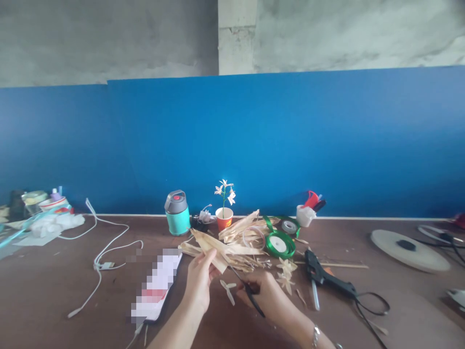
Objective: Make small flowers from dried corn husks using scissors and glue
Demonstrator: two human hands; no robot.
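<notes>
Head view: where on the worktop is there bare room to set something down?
Bare brown worktop shows left of the white cable, and between the glue gun and the round pale board. It is crowded around the left hand and the right hand, with black scissors, among the dried husks and green ribbon roll.

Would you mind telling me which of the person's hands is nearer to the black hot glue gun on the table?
The right. The right hand, holding scissors, is a little to the left of the hot glue gun. The left hand, gripping dried husk, lies farther left, beyond the right hand.
</notes>
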